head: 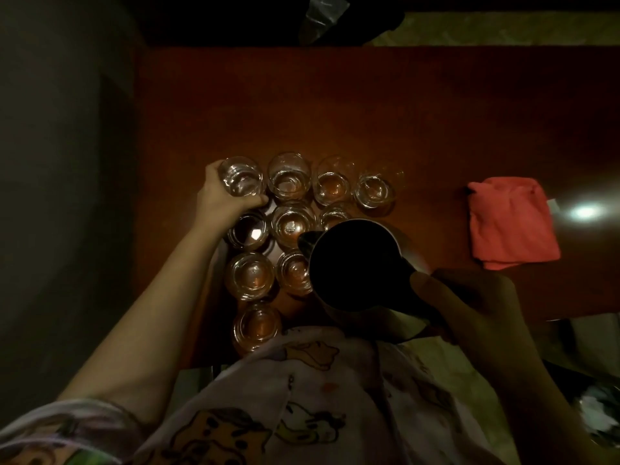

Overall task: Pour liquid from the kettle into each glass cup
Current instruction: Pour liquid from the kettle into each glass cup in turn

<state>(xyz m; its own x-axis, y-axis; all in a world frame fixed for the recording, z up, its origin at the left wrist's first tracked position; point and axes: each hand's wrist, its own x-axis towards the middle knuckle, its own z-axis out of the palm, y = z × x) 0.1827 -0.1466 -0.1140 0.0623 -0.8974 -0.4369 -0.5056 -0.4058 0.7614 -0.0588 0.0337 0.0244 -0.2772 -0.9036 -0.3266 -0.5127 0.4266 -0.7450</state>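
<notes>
Several clear glass cups stand packed together on a dark red table (335,105). My left hand (219,196) grips the far-left glass cup (241,177) of the back row, fingers curled round its side. My right hand (469,300) holds the handle of a dark metal kettle (352,263), which hangs over the right side of the cluster with its spout (307,242) pointing left, above a middle-row cup (292,226). No stream of liquid can be made out in the dim light. The kettle hides parts of the cups under it.
A folded red cloth (513,221) lies on the table to the right of the cups. A bright light reflection (585,212) shows near the right edge. A crumpled clear bag (322,15) sits beyond the table's far edge. My patterned clothing fills the foreground.
</notes>
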